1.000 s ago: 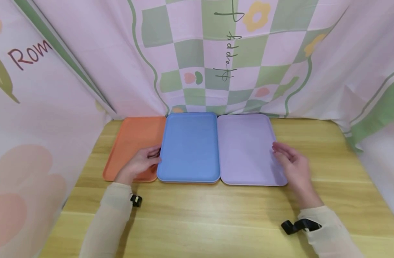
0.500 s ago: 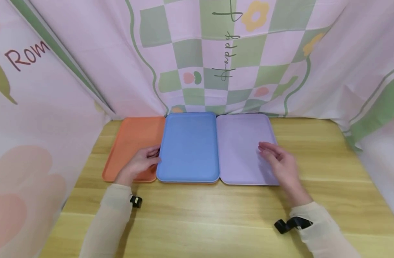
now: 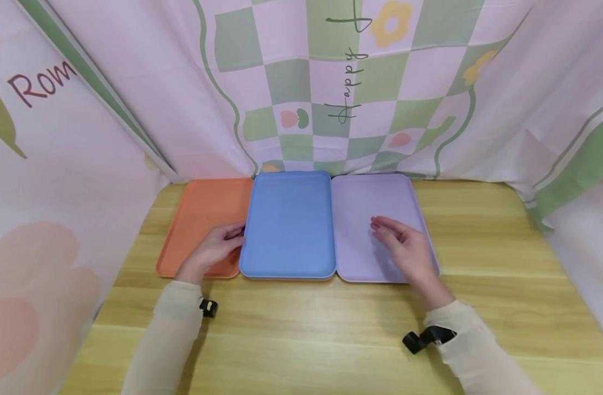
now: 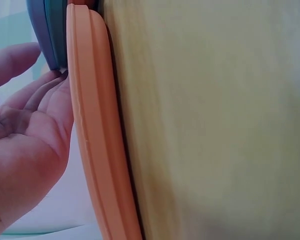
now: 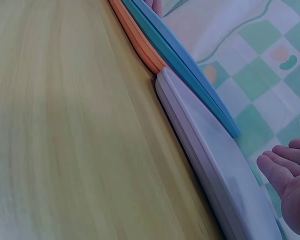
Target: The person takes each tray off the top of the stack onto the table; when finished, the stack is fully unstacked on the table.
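Side by side at the back of the table are an orange tray, a blue tray and a purple tray. A teal layer and an orange rim show beneath the blue one in the right wrist view. My left hand reaches over the orange tray, thumb and fingertips at the blue tray's left edge, without wrapping round it. My right hand hovers over the purple tray, holding nothing, its fingers loosely bent and pointing left.
The wooden table extends in front of the trays and to their right. A checkered curtain hangs right behind them, and another printed cloth borders the left side. Black straps are on both wrists.
My right hand has moved left, from the purple tray's right edge to over its surface. My left hand and the trays have stayed in place.
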`<action>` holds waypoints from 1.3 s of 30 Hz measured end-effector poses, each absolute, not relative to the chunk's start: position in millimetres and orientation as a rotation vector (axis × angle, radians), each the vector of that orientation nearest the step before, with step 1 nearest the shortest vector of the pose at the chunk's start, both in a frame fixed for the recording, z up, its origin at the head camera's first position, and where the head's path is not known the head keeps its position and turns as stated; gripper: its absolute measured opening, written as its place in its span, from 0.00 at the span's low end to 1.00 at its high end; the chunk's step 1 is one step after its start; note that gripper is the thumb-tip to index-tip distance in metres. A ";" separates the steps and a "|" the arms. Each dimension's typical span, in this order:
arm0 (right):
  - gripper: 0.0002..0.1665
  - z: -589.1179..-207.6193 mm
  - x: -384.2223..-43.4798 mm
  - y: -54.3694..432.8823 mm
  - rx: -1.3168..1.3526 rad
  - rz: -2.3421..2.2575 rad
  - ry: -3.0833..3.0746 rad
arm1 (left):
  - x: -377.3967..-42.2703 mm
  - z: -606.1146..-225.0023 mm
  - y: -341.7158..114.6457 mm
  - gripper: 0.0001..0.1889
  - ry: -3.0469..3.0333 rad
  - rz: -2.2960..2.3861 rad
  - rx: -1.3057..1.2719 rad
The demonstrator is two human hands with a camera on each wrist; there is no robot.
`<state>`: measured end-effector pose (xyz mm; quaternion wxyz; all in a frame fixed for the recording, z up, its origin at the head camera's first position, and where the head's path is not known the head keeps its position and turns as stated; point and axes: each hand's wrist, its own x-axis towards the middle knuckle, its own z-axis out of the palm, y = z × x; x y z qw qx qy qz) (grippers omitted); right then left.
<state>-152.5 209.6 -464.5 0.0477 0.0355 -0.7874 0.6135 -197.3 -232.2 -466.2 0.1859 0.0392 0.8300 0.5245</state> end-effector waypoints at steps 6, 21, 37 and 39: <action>0.24 -466.5 -155.8 197.3 0.103 1.949 -2.412 | -198.9 -467.2 -231.2 0.30 2.329 1.490 0.084; 0.22 -476.2 -163.2 163.9 0.090 1.932 -2.496 | -199.7 -467.1 -232.5 0.29 2.333 1.485 0.055; 0.23 -484.3 -170.9 135.5 0.024 1.787 -2.581 | -202.0 -468.9 -234.5 0.28 2.395 1.426 0.082; 0.23 -484.5 -171.5 134.2 0.008 1.758 -2.595 | -201.7 -469.0 -234.9 0.28 2.402 1.411 0.090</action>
